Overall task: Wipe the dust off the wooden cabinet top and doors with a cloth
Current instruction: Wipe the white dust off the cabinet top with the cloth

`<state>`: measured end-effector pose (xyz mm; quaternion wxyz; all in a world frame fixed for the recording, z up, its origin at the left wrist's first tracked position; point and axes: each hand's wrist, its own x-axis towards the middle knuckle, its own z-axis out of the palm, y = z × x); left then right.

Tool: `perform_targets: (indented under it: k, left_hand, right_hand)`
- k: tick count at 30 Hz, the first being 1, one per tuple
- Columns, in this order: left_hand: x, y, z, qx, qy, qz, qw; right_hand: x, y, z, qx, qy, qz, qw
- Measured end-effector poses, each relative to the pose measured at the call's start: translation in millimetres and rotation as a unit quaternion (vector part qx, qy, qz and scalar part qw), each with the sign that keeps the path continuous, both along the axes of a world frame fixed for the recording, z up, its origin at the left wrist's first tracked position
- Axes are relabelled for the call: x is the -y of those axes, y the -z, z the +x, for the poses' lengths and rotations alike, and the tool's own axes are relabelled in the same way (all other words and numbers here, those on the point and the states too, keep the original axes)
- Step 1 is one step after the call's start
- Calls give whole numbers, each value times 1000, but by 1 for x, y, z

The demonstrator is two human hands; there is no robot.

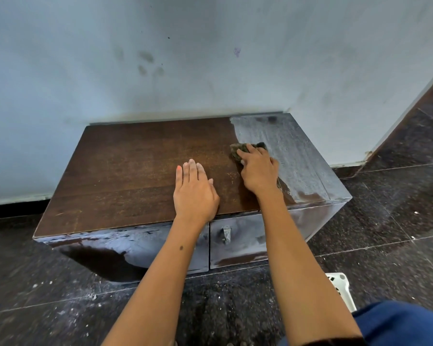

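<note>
Here, left hand (194,193) flat and spread on cabinet top (125,171), right hand (258,171) fingers clutching cloth (238,149) beside dusty strip.

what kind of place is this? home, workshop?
Likely a room in a home, perhaps being cleaned after building work: a low wooden cabinet against a scuffed painted wall, and a dark stone-tile floor speckled with white dust. Nothing workshop-like shows.
</note>
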<state>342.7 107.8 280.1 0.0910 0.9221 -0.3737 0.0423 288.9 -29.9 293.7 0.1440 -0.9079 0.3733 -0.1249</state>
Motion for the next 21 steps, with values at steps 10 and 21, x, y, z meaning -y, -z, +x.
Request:
perform_targets:
  k: [10,21]
  left_hand:
    - [0,7,2,-4,6,-17,1000]
    - [-1,3,1,-13,5,-16,1000]
  right_hand:
    - [-48,13,-82,58,27,-3,998]
    - [-3,-5,4,12,1,9,1000]
